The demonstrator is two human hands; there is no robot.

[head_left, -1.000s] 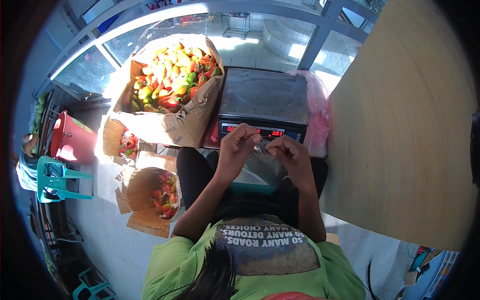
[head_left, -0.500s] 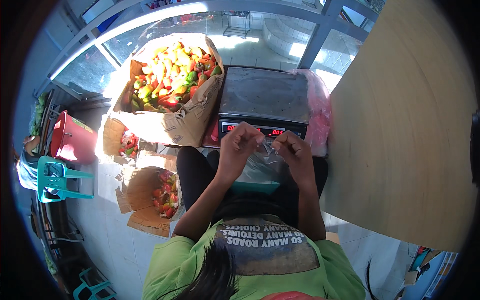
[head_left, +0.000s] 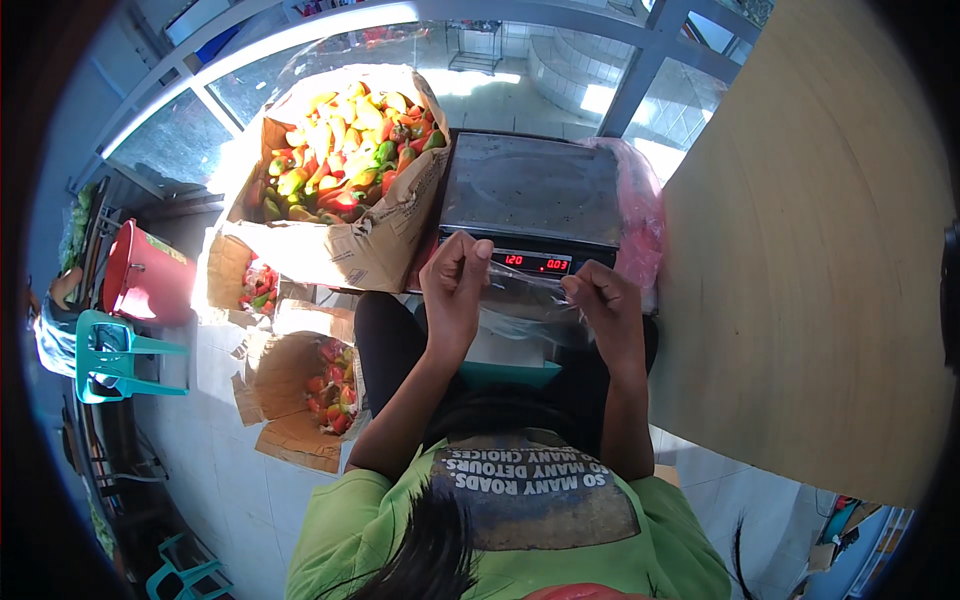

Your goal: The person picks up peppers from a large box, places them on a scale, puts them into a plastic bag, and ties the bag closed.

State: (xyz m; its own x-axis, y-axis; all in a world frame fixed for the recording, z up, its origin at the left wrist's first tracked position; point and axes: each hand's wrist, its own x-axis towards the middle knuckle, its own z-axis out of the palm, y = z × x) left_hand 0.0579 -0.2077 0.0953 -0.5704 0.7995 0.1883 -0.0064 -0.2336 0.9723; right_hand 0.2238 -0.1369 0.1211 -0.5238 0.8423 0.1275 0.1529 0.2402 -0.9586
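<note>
A clear, thin plastic bag [head_left: 530, 322] is stretched between my two hands, above my lap and in front of the scale. My left hand [head_left: 452, 295] pinches one side of its top edge between thumb and fingers. On the other side, my right hand [head_left: 608, 308] has its fingers curled and pinched on the plastic. Just beyond them stands a digital scale [head_left: 530, 190] with a bare metal platform and lit red digits. Its display is partly covered by my left hand.
Left of the scale, a large cardboard box [head_left: 345, 257] holds many red, yellow and green peppers [head_left: 345, 150]. Two smaller boxes with peppers [head_left: 330, 390] sit below it. Pink plastic [head_left: 637, 210] lies beside the scale; a wooden panel [head_left: 800, 250] fills the right. Further left are a red bucket [head_left: 150, 277] and teal chair [head_left: 105, 355].
My hands have moved apart, the left one up and leftward, the right one to the right. The bag's top edge is now pulled wider between them, and more of the scale's display shows.
</note>
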